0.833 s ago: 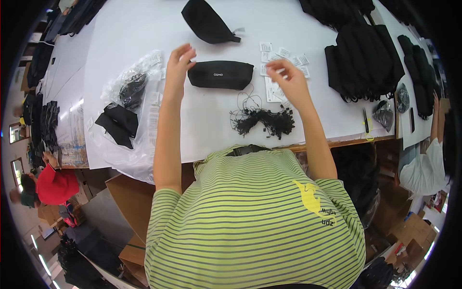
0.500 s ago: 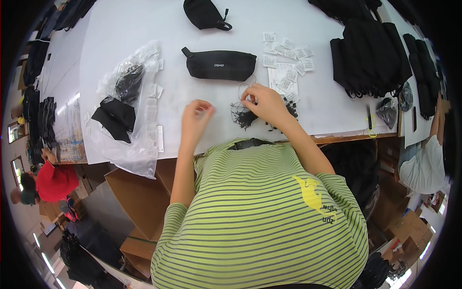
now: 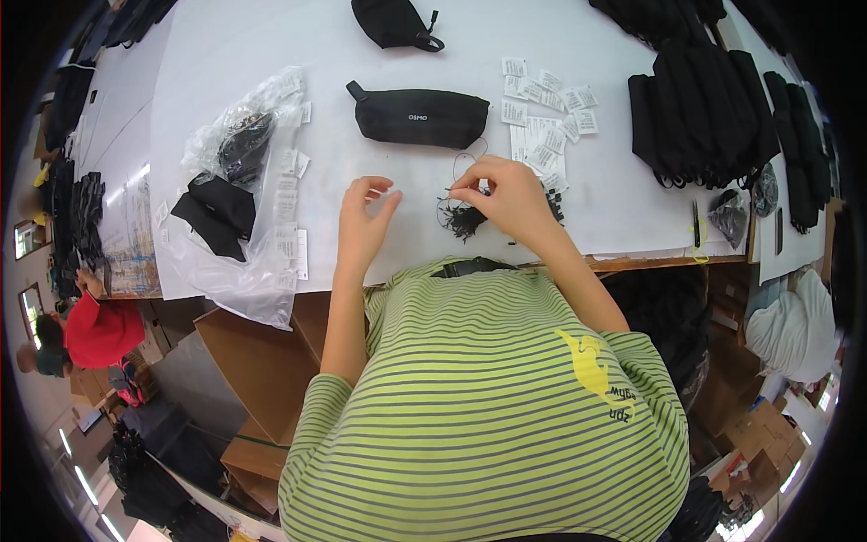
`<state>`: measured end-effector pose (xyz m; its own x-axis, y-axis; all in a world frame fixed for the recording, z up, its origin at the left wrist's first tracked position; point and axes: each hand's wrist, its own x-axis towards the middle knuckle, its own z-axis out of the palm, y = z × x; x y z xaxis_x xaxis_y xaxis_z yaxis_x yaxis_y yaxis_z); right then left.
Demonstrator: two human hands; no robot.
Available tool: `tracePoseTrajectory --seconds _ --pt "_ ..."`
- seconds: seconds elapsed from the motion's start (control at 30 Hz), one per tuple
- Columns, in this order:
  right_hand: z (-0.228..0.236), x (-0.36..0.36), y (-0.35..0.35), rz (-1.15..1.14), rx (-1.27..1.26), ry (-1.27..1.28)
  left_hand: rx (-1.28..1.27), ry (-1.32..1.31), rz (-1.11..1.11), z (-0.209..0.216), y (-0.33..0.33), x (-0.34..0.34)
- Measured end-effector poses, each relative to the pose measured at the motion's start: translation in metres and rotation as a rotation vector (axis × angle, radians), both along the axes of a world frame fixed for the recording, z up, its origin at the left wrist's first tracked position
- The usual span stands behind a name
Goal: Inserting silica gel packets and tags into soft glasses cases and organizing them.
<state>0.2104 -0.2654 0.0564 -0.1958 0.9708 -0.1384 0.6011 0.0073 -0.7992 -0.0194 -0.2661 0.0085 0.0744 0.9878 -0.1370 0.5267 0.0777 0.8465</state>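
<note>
A black zip pouch [image 3: 420, 119] with a side loop lies on the table in front of me. My right hand [image 3: 508, 200] pinches a thin black string [image 3: 454, 172] that curves up toward the pouch's right end; whether it is tied there I cannot tell. Under that hand is a tangled heap of black strings [image 3: 463, 221], partly covered by the palm. To its left, my left hand [image 3: 366, 212] is raised with thumb and fingers apart, holding nothing. White printed tags [image 3: 546, 99] lie scattered right of the pouch.
A clear plastic bag [image 3: 217, 280] with black pouches lies at left. Another black pouch [image 3: 388, 23] is at the far edge. Stacked black pouches [image 3: 700, 117] stand at right, near black-handled snips [image 3: 695, 221]. Cardboard boxes [image 3: 248, 361] sit below the table; other people work at both sides.
My left hand's fingers have spread apart more. The right hand stays pinched over the string heap, shifted only slightly. The whole view has moved a little.
</note>
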Motion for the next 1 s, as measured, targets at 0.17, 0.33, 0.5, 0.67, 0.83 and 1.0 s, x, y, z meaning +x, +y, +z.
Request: tracePoseTrajectory --seconds 0.17,0.33,0.5,0.67,0.83,1.0 --pt "0.050 0.013 -0.003 -0.198 0.212 0.271 0.136 0.348 0.216 -0.005 -0.020 -0.046" --pt "0.081 0.030 -0.006 -0.335 0.666 0.395 0.090 0.655 0.364 -0.023 -0.071 -0.076" --pt "0.072 0.038 0.004 -0.332 0.472 0.325 0.123 0.804 0.387 -0.041 -0.096 -0.062" --pt "0.072 0.035 0.002 -0.349 0.374 0.528 0.146 0.926 0.271 -0.021 -0.097 -0.062" --pt "0.071 0.038 -0.006 -0.312 0.172 0.766 0.136 0.650 0.474 -0.029 -0.093 -0.074" --pt "0.063 0.042 -0.008 -0.292 0.103 0.759 0.283 0.747 0.430 -0.041 -0.093 -0.071"
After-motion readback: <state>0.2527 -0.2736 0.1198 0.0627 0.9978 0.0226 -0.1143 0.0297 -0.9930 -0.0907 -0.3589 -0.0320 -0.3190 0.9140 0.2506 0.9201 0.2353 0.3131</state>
